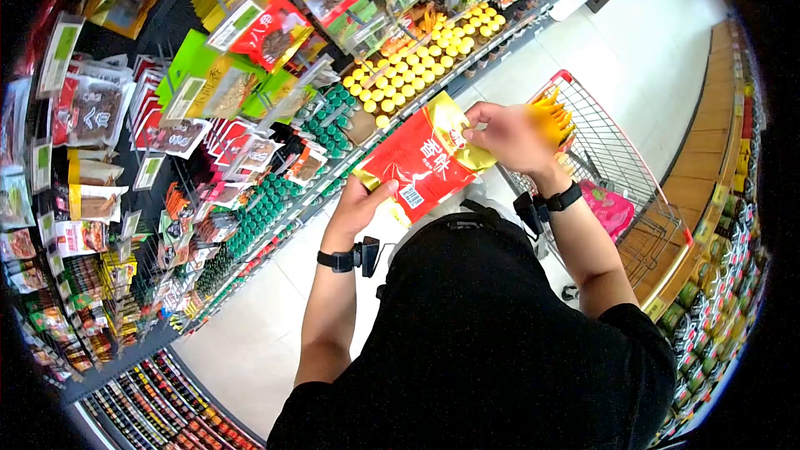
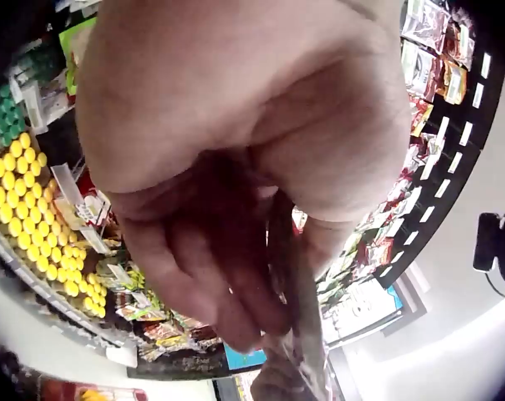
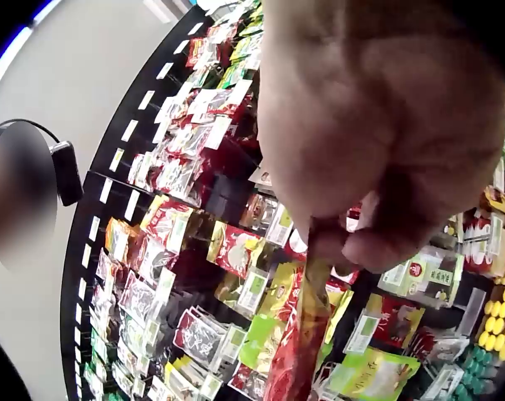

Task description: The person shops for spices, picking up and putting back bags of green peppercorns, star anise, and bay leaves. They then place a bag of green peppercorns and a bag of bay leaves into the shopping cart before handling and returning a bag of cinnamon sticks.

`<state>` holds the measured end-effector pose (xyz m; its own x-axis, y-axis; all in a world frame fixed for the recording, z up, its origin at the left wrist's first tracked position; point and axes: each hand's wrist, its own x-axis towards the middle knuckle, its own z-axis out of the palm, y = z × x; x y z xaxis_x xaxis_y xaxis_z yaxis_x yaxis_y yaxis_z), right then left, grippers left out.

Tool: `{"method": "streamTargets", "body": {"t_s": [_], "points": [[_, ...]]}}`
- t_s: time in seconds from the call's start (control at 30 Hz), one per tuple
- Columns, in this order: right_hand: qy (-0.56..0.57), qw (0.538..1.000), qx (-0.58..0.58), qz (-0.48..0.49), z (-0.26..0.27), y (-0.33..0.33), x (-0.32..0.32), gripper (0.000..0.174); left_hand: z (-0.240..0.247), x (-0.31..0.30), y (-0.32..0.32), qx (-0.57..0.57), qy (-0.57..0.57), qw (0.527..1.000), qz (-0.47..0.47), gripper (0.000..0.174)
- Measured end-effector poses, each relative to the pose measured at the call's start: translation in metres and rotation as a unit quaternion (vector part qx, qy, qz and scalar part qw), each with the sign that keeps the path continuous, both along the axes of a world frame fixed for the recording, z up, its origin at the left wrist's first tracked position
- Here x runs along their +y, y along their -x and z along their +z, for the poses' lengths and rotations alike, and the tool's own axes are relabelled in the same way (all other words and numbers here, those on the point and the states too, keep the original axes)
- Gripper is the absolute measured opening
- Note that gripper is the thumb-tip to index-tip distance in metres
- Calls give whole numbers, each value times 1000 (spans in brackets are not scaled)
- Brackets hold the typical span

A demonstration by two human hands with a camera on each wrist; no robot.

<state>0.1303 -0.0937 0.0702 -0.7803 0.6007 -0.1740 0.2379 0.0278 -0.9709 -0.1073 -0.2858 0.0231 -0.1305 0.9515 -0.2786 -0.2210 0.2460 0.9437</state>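
Note:
A red and gold seasoning packet (image 1: pixel 421 158) with white characters and a barcode is held between both hands in front of the body. The left hand (image 1: pixel 354 210) grips its left edge, thumb on the printed face and the other fingers behind. At the opposite, gold-coloured end, the right hand (image 1: pixel 510 140) pinches the edge between thumb and fingers. The left wrist view shows the packet edge-on beside the curled left fingers (image 2: pixel 210 284). In the right wrist view the packet (image 3: pixel 298 351) hangs down from the right fingertips (image 3: pixel 373 249).
A wire shopping cart (image 1: pixel 612 129) with a red-cornered rim stands to the right, holding orange-yellow packages (image 1: pixel 554 117) and a pink bag (image 1: pixel 608 210). Hanging seasoning packets (image 1: pixel 96 112) fill the left shelf, above yellow-capped jars (image 1: pixel 408 75) and green-capped jars (image 1: pixel 258 208). Stocked shelves (image 1: pixel 708 325) line the right.

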Motion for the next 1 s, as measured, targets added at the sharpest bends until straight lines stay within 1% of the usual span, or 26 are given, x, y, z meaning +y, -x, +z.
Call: {"method": "streamTargets", "body": {"t_s": [0.03,0.07,0.13,0.17,0.2,0.27,0.3,0.33,0.37,0.4,0.5,0.53,0.63,0.67,0.77,0.8,0.9,0.93,1.0], "points": [[-27,999,-25,6,1,2,-2,10,-1,-4,-4,-17,-14,999,37,45],[-5,1000,11,7,0,6,-3,13,-3,-8,-8,-34,-25,997,72,43],[127,986,109,-20,-17,13,-3,16,-8,-13,-12,-49,-52,990,123,39],[192,968,158,-33,-20,18,-6,18,-8,-17,-12,-45,-54,985,155,38],[270,949,163,-8,-10,16,-6,28,-7,-18,-12,-40,-58,980,187,37],[309,928,206,11,-16,21,-9,36,1,-17,-11,-16,-73,967,243,33],[329,917,227,19,-20,24,-13,39,7,-16,-10,-13,-81,965,249,32],[352,908,226,-15,-23,29,-22,48,13,-13,-10,-9,-88,963,255,32],[366,901,231,33,-26,34,-26,47,17,-11,-10,-7,-95,961,261,31],[351,912,207,56,-26,37,-32,43,21,-7,-11,5,-103,959,266,30],[297,934,171,102,-23,47,-47,35,22,-1,-17,64,-127,958,250,28],[278,940,163,112,-23,50,-49,33,22,2,-21,94,-125,954,255,24],[252,954,153,46,-11,53,-50,30,31,8,-28,142,-147,944,261,21],[240,957,158,37,-13,52,-48,28,33,10,-29,148,-152,945,249,21],[246,955,163,-16,-11,49,-52,23,27,8,-24,164,-126,965,160,23],[239,958,159,-14,-16,46,-50,24,23,8,-23,156,-123,969,146,26],[206,968,143,-18,-14,38,-45,24,25,0,-18,84,-97,990,66,26],[195,961,194,-29,-16,39,-45,24,27,-3,-12,91,-123,988,10,41],[195,961,194,-39,-15,38,-43,23,27,-3,-18,3,-157,987,29,52]]}}
